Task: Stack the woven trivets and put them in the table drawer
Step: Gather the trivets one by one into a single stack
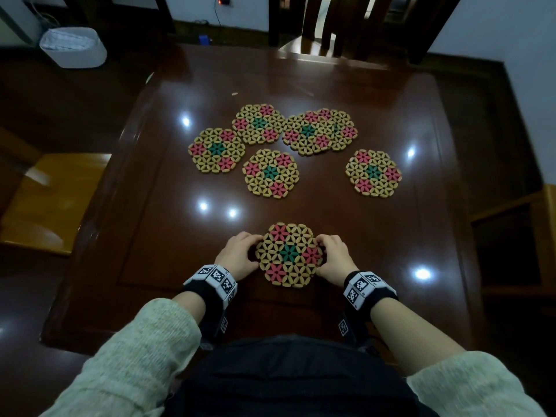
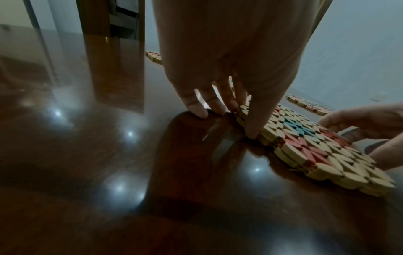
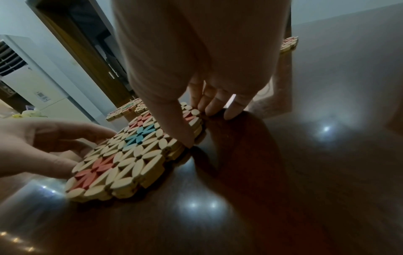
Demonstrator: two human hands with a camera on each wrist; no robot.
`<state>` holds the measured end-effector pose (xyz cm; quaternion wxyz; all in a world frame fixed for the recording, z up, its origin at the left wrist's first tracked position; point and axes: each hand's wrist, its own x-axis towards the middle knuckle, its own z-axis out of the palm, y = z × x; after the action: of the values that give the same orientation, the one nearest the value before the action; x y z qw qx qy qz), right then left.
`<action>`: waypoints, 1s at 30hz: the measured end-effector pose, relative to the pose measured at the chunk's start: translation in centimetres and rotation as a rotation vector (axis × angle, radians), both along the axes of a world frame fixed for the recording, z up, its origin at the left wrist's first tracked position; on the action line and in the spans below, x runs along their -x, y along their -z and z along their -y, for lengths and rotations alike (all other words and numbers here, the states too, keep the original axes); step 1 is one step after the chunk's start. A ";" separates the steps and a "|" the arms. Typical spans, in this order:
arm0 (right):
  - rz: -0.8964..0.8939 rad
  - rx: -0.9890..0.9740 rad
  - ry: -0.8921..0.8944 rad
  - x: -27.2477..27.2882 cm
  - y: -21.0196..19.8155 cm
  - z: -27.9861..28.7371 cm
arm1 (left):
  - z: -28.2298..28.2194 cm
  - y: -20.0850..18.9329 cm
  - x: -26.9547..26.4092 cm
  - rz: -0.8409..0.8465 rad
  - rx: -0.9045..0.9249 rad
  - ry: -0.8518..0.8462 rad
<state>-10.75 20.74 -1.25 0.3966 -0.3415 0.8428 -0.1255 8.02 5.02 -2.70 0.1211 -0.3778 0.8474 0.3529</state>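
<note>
We take the near stack of trivets as our landmark: it lies flat on the desk, close to our body and midway between our hands. In the wrist views its edge shows more than one layer, so we judge that stacking has begun; how many trivets it holds we cannot tell.

Our left hand presses the stack's left edge and our right hand its right edge. The fingers of both are curled against the rim, thumbs toward us, pinching it from opposite sides rather than lying loose.

The stack is roughly round, with no long axis to speak of, so the coming move turns on direction alone. Beyond the stack lie the loose trivets: one straight ahead, one ahead and to the left, one behind that, an overlapping pair farther back, and one ahead and to the right. The trivet straight ahead is nearest, about equally near either hand.

The drawer is not visible in any view; our body and the desk's near edge cover where it might be. Whether the overlapping pair hides a third trivet we cannot tell.
</note>
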 end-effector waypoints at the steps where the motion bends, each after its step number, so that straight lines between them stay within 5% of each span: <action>1: -0.001 -0.003 -0.001 0.0 0.0 0.0 | 0.0 -0.1 0.1 0.003 -0.001 0.000; 11: 0.115 -0.035 0.135 0.6 -0.5 0.2 | -0.6 -1.3 0.1 0.111 -0.122 -0.138; 22: 0.281 -0.095 0.259 -0.2 -1.0 0.9 | -1.4 -2.2 0.8 0.003 -0.356 -0.327; 30: 0.281 -0.055 0.327 -0.4 -1.4 0.8 | -1.4 -2.5 1.1 -0.016 -0.353 -0.357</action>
<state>-10.40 19.95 0.11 0.4937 -0.1686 0.8266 -0.2112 6.92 6.46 -0.22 0.1142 -0.4917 0.6932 0.5144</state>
